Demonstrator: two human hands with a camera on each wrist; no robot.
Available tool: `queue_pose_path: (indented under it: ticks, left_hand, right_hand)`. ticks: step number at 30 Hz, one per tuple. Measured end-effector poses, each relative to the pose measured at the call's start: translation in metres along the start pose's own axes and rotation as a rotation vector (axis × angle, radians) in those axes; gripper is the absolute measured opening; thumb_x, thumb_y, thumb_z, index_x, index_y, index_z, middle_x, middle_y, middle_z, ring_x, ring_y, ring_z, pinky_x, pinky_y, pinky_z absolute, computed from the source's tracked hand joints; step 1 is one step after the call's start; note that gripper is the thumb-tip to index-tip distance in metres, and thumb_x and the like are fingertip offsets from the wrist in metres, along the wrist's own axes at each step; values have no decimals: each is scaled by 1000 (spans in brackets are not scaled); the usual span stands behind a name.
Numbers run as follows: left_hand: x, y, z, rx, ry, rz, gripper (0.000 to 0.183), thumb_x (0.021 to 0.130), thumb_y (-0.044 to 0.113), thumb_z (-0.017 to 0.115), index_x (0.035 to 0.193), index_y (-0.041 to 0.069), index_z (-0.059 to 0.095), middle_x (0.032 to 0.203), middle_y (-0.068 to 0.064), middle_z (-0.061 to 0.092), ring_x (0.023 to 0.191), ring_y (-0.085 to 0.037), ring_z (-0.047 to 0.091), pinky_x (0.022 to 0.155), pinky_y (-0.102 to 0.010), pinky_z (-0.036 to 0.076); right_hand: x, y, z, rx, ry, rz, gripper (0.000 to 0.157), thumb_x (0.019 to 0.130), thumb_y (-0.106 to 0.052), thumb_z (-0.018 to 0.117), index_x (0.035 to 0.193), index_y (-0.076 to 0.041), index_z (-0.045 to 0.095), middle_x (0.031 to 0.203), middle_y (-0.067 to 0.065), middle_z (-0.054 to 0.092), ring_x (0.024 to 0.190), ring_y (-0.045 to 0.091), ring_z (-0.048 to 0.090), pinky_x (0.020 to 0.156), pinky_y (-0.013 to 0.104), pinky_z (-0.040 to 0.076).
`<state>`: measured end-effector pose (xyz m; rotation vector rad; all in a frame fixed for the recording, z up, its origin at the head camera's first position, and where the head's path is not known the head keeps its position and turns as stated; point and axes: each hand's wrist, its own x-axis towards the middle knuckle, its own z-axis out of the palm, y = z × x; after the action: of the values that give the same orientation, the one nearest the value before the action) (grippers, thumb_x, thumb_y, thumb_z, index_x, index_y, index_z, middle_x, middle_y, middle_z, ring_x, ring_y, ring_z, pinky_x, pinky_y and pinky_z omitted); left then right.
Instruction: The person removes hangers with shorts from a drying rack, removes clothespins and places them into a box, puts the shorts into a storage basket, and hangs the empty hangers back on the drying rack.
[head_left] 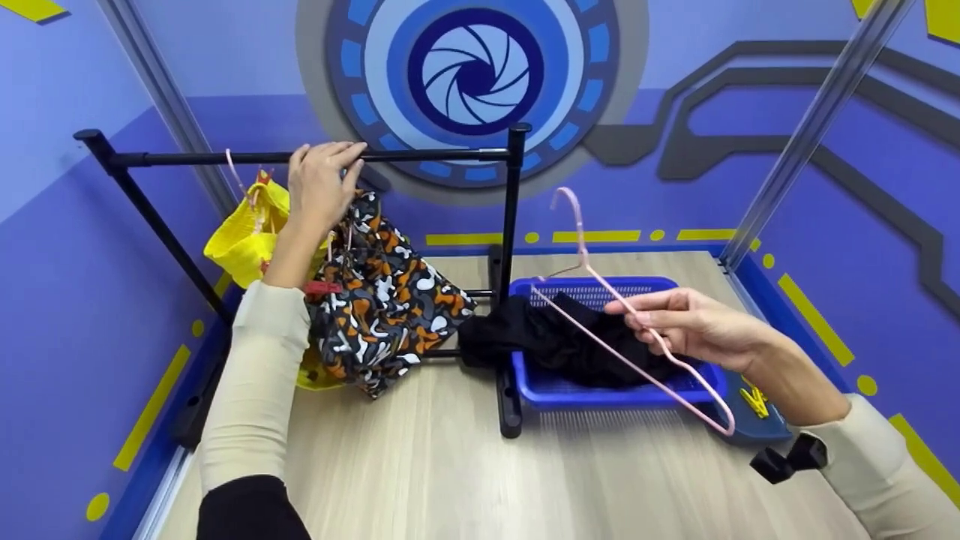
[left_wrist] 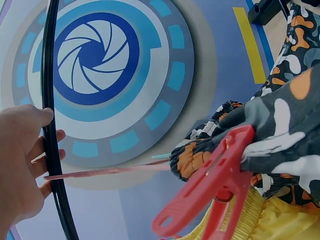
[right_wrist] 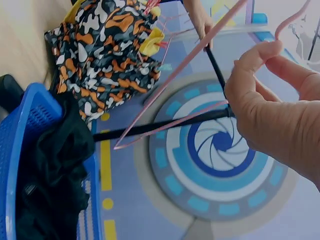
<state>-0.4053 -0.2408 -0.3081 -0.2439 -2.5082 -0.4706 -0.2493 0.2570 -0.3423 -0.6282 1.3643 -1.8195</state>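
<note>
My left hand (head_left: 322,184) grips the top bar (head_left: 435,156) of a black clothes rack, thumb on one side and fingers on the other in the left wrist view. Close to it, a pink hanger (left_wrist: 107,172) bears a camouflage-patterned garment (head_left: 382,300) in black, orange and white, with a red clip (left_wrist: 227,165) on it. Left of that hangs a yellow garment (head_left: 232,251), partly behind my forearm. My right hand (head_left: 705,330) pinches one sloping side of a bare pink hanger (head_left: 583,251), its hook upward, in front of a blue basket (head_left: 607,400).
Black cloth (head_left: 555,337) fills the basket and spills over its left side, by the rack's right post (head_left: 511,217). Yellow clips (head_left: 756,401) lie on a dark blue tray (head_left: 757,431) right of the basket. Patterned walls enclose the wooden tabletop (head_left: 450,465).
</note>
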Motion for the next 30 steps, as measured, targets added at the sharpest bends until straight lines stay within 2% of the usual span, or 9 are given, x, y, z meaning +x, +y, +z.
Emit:
queue_pose_path:
  ticks: [10,15,19,24,30]
  left_hand:
    - [2,1,9,-19,25,35,34,105,26,57,136,18,67,139,-7,67,134,-32,58,124,-53,26]
    - [2,0,4,-2,3,33,33,105,24,56,137,19,66,141,-6,66,134,-32,58,123,-54,27]
    - [4,-2,-2,16,-27,38,35,107,20,52,140,15,62,144,-8,63,135,-33,57,122,-54,29]
    - [5,-6,-5,-5,-46,45,37,108,17,48,143,10,58,147,-11,59,138,-33,54,123,-51,30]
    - [3,-9,-6,-37,-52,23,36,107,16,49,142,11,59,148,-10,58,139,-33,54,124,-51,28]
  right_hand:
    - [42,-5,16,-107,24,47,37,107,-3,46,142,-2,58,98,-3,62,88,5,60,73,16,56]
    - [73,-15,23,-172,101,55,40,105,-8,53,145,-1,55,95,-2,62,86,8,59,71,20,56]
    - [104,-23,26,-239,178,71,46,104,-10,56,148,2,49,95,-2,62,86,9,60,73,23,56]
    - [143,-23,24,-219,280,79,48,104,-6,55,150,4,44,95,0,63,85,10,61,79,28,57]
    - [182,-13,21,-157,352,63,50,104,-5,54,152,2,43,92,-1,65,80,9,60,76,25,56]
